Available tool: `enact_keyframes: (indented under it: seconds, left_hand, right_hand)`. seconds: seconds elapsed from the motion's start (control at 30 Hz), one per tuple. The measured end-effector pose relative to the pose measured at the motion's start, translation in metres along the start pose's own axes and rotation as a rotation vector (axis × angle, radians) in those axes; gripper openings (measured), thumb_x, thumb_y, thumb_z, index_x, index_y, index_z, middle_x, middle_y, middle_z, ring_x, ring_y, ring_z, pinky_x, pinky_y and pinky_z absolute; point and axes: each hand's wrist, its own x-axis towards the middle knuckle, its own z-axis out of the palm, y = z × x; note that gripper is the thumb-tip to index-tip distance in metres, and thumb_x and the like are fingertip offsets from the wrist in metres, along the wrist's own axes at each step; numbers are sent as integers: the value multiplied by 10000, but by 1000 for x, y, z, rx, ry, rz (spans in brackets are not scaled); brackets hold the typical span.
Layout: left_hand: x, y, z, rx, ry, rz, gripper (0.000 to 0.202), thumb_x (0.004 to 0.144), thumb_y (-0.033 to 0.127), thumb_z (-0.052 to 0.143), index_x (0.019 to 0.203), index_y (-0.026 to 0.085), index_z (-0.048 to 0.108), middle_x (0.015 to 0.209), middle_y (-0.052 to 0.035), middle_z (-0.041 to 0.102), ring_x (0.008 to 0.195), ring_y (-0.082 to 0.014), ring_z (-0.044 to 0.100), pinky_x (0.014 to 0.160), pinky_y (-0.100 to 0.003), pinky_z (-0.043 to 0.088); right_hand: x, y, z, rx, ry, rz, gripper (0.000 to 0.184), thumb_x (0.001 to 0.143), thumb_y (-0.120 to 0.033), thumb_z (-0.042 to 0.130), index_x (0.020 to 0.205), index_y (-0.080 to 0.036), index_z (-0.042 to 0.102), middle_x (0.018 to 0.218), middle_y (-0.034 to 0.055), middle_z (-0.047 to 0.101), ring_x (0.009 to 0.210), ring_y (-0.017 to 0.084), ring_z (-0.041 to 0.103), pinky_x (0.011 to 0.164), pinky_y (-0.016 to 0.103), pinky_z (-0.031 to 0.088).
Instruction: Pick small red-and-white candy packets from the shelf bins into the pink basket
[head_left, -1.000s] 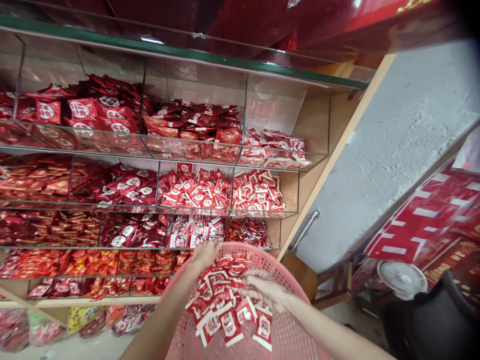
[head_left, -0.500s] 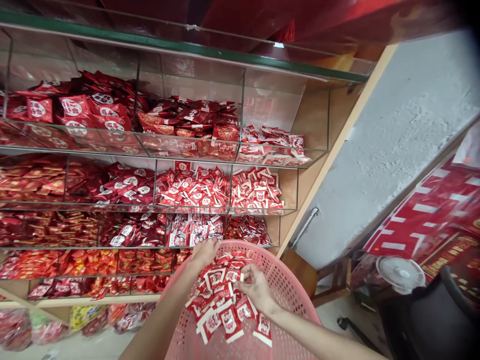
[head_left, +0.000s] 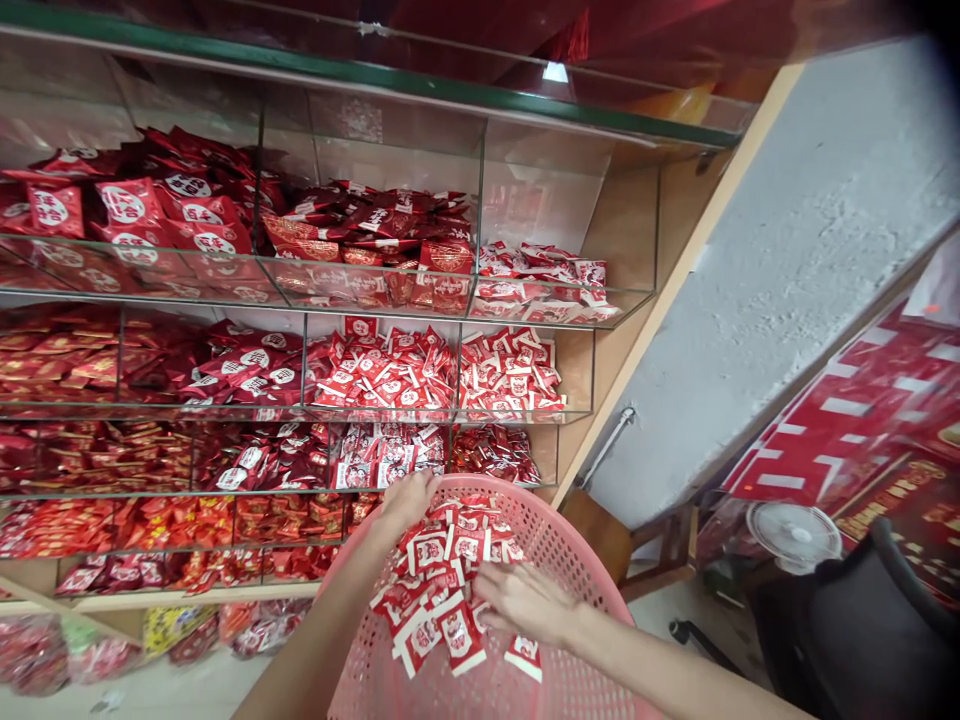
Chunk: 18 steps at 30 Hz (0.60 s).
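A pink perforated plastic basket (head_left: 592,570) is in front of me, its far rim just below the shelf bins. My left hand (head_left: 409,500) is closed over that far rim. Inside the basket lies a loose pile of small red-and-white wrapped packets (head_left: 457,635). Over the right part of the pile, my right hand (head_left: 517,600) reaches in from the right, its fingers bent together down among the packets. Its fingertips are partly hidden, so what they pinch cannot be made out. One packet (head_left: 523,655) lies just below this hand, apart from the pile.
Tiered shelves with clear-walled bins hold many red packets (head_left: 382,370) ahead and to the left. A glass shelf edge (head_left: 375,85) crosses above. To the right are a grey wall (head_left: 810,250), a white fan (head_left: 793,532) and a black chair (head_left: 847,630). Filled bags (head_left: 180,632) lie under the shelves.
My right hand has moved slightly down and right, away from the packet it pinched, and now covers another part of the pile. My left hand stays on the rim.
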Motion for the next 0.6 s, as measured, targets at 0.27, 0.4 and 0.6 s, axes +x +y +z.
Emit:
enact_keyframes:
  seconds: [0.27,0.4,0.6]
  left_hand:
    - [-2,3,-4,14,0,4,441,875,474,192,926,211,542,898,-59,656,824,-216,607,673,-297,420]
    - [-1,2,-3,15,9,9,430,876,469,202,933,214,544,899,-59,660,837,-223,609,685,-308,421]
    - [1,0,1,-6,7,11,447,874,480,197,975,221,546,917,-59,661,851,-222,606,698,-316,423]
  right_hand:
    - [-2,-9,26,-165,-46,-50,243,782,-84,419,1009,-169,439,902,53,547,738,169,564,592,271,458]
    - [-6,-1,27,-30,-78,41,257,751,-133,475,1004,-167,438,897,46,540,751,170,569,634,277,473]
    - [-4,-4,34,-118,-42,29,309,736,-25,434,1008,-170,443,950,45,527,720,146,567,588,254,472]
